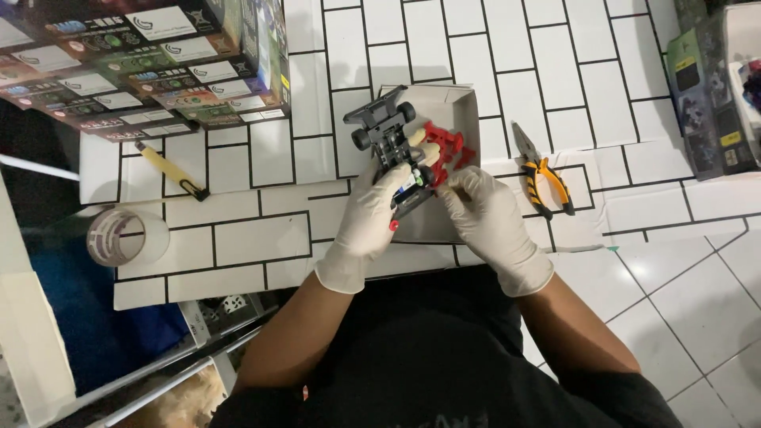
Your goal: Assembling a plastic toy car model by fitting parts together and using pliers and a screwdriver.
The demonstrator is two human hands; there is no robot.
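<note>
Both of my hands wear white gloves. My left hand [369, 215] grips a small black toy car chassis [390, 136] with black wheels, held upside down over a shallow grey box lid [460, 107]. My right hand [483, 215] pinches a red plastic part [446, 149] fitted against the right side of the chassis. A small red piece shows under my left fingers. The two hands touch the car from either side, close together.
Orange-handled pliers [543, 176] lie right of the box lid. A yellow-handled craft knife [170, 170] and a roll of clear tape [125, 235] lie at left. A stack of printed boxes [143, 63] sits at top left, another package [709, 95] at far right.
</note>
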